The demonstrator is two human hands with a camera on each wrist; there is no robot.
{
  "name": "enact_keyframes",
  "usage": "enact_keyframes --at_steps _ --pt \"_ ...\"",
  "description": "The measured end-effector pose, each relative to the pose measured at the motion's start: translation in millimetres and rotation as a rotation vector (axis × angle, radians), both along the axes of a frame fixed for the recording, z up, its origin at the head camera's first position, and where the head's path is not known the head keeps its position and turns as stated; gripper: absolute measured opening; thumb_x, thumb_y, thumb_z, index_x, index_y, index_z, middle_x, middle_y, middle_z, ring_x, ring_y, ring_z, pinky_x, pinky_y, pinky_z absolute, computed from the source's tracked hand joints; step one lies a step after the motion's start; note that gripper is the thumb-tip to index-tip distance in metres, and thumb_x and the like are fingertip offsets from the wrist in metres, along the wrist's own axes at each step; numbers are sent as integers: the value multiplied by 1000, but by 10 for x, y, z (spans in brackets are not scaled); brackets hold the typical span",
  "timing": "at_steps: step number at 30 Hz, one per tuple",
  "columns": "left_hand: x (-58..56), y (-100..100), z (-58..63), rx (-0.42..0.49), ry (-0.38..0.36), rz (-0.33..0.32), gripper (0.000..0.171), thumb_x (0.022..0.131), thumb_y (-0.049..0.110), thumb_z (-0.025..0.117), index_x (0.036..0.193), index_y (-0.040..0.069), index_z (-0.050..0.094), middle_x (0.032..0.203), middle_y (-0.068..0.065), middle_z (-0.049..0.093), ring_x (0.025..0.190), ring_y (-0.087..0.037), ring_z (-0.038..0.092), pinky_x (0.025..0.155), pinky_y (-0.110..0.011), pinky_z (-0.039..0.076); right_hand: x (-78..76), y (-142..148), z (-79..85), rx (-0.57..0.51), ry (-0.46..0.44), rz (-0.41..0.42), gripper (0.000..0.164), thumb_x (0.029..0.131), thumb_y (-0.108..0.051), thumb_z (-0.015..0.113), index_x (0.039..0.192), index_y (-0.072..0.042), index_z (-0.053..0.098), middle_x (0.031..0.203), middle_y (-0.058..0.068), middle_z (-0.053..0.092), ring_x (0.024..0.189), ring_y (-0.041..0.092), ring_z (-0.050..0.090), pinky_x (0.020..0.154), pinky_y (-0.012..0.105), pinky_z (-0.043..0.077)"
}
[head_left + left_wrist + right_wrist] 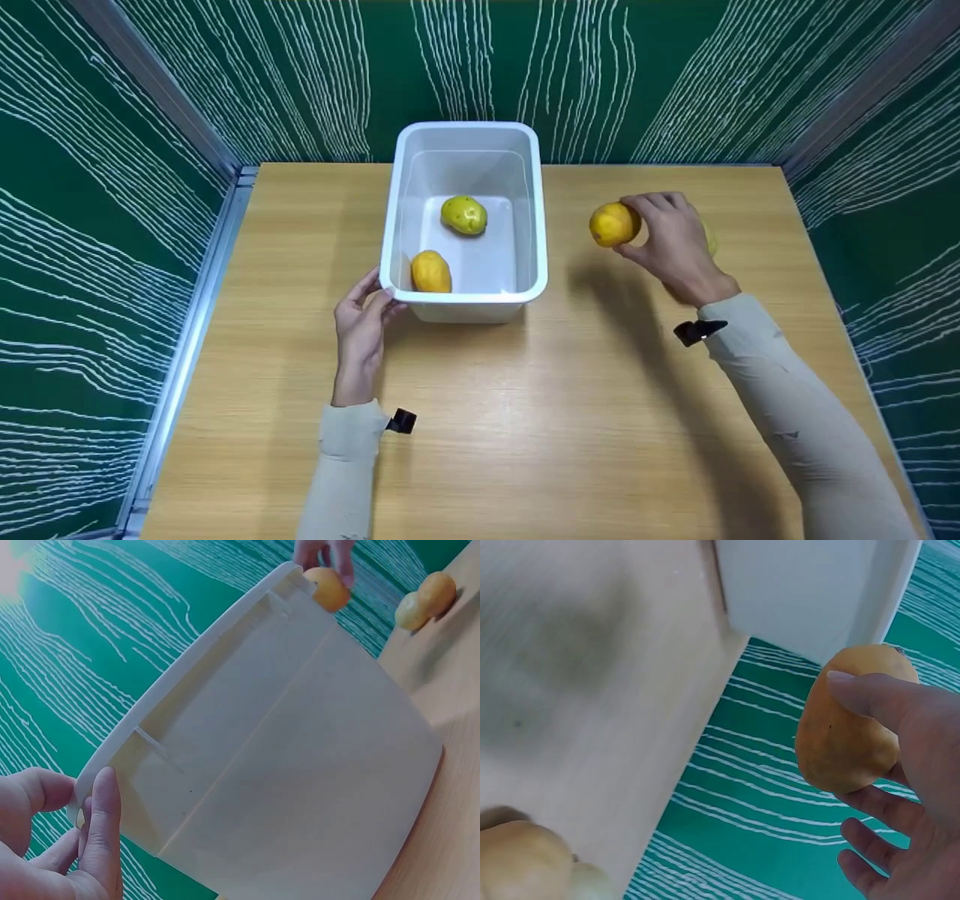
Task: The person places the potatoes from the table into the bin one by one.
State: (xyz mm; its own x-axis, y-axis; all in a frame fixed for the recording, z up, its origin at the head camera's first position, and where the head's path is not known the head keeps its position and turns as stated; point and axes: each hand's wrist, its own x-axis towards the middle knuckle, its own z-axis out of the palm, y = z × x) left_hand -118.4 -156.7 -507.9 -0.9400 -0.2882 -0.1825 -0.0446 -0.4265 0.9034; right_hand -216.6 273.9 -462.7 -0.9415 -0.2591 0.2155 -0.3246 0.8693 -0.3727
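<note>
A white plastic bin (463, 298) stands on the table, and my left hand (361, 330) pinches its near left rim corner between thumb and fingers. Inside lie a greenish-yellow mango (464, 215) toward the middle and a deeper yellow mango (431, 271) at the near left. Right of the bin, my right hand (675, 244) grips an orange-yellow mango (847, 727) above the table, thumb on one side and fingers on the other. In the left wrist view, this hand and mango show past the bin's far rim.
Two more fruits, one orange-yellow (437, 592) and one paler (412, 611), sit side by side on the table (465, 450), mostly hidden behind my right hand in the head view. Green walls (517, 75) with white streaks enclose the back and sides.
</note>
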Motion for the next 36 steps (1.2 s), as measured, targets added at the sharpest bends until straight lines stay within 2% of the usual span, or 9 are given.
enact_keyframes --at_steps 4,13,21,28,36 --pt "-4 3 -4 0 -5 2 50 97 -15 57 146 -13 52 117 -16 54 80 -16 70 71 -21 66 -53 -65 64 2 25 10 67 83 -12 91 141 -1 61 140 22 62 129 44 46 112 64 41" --pt "0 7 9 -2 -18 13 49 96 -16 58 146 -12 54 117 -16 56 78 -16 70 72 -22 66 -124 -179 205 7 2 0 66 85 -13 90 143 -3 60 142 22 61 130 44 45 114 65 40" --pt "-5 6 15 9 -19 23 50 96 -17 57 145 -12 54 116 -15 55 77 -16 70 72 -22 67 -173 -307 358 1 41 5 64 86 -13 89 144 -4 61 143 20 61 129 41 44 111 62 43" --pt "-4 3 -1 -3 -4 13 49 96 -16 56 145 -13 53 115 -15 54 80 -16 70 72 -22 67 -225 -492 489 -4 92 40 64 86 -19 89 142 -3 62 141 20 63 128 40 46 108 60 45" --pt "-3 3 -11 -24 9 11 48 96 -16 57 144 -14 54 114 -14 54 82 -16 69 72 -21 66 -274 -682 555 -4 138 93 63 86 -21 90 140 -3 64 139 19 65 124 39 50 106 57 48"
